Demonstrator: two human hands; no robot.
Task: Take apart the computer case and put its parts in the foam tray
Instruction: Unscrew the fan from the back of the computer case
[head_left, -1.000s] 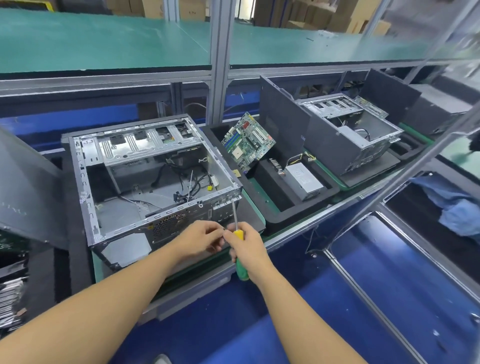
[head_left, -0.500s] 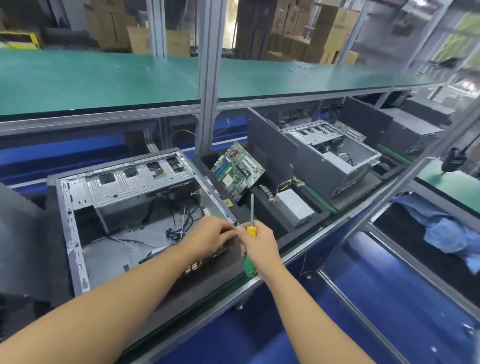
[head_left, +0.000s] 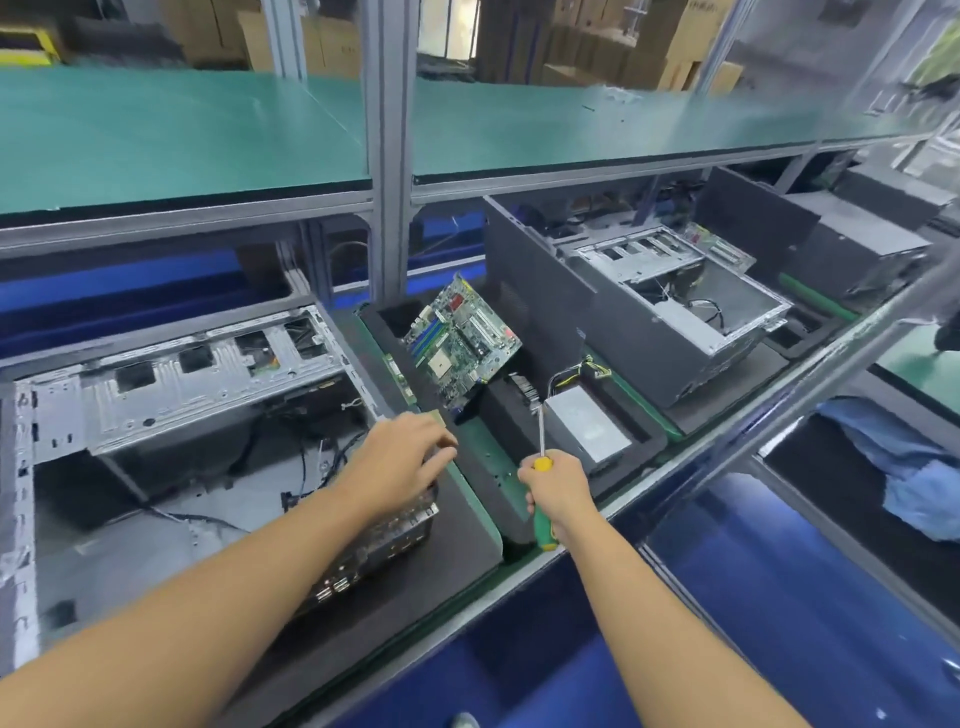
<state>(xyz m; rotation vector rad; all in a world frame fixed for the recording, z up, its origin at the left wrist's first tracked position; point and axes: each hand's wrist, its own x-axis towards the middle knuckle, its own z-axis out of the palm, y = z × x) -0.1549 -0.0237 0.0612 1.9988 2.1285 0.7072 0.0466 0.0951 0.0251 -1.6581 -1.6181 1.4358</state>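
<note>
Left grip (head_left: 400, 462), fingers relaxed, rests on the computer case (head_left: 208, 374) corner beneath it; right grip (head_left: 558, 488) clenches the screwdriver (head_left: 544, 532), foam tray (head_left: 647, 447) just beyond.

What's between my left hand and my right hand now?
Head view: a green strip and the black near edge of the foam tray lie between left hand and right hand, which grips the screwdriver.

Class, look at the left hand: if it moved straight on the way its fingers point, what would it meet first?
Probably the foam tray at its edge, just ahead; the screwdriver in the right hand lies further on. Depth is unclear.
</note>
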